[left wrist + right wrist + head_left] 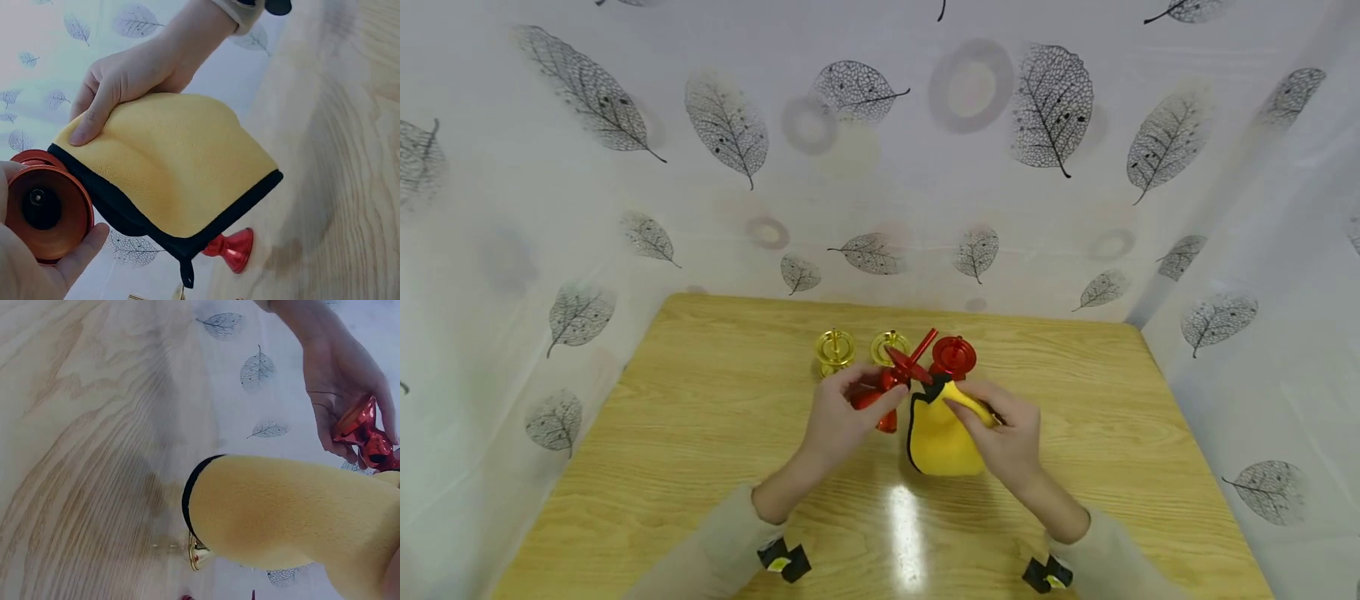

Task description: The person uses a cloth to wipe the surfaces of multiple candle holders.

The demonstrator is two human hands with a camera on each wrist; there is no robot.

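Observation:
A shiny red candle holder (912, 367), with a dish and a thin upright stem, leans to the right in my left hand (841, 417). The fingers wrap its lower part, and its hollow base (76, 212) faces the left wrist camera. My right hand (1013, 429) pinches a yellow cloth (943, 442) with black edging near its top. The cloth hangs below the fingers, and its upper corner overlaps the held holder's dish in the head view. From the right wrist, the cloth (281, 512) hides most of the right hand.
Behind the hands, two gold candle holders (835, 347) and a second red candle holder (954, 357) stand in a row on the wooden table (715, 400). A pale curtain (910, 183) printed with leaves hangs along the table's back and sides.

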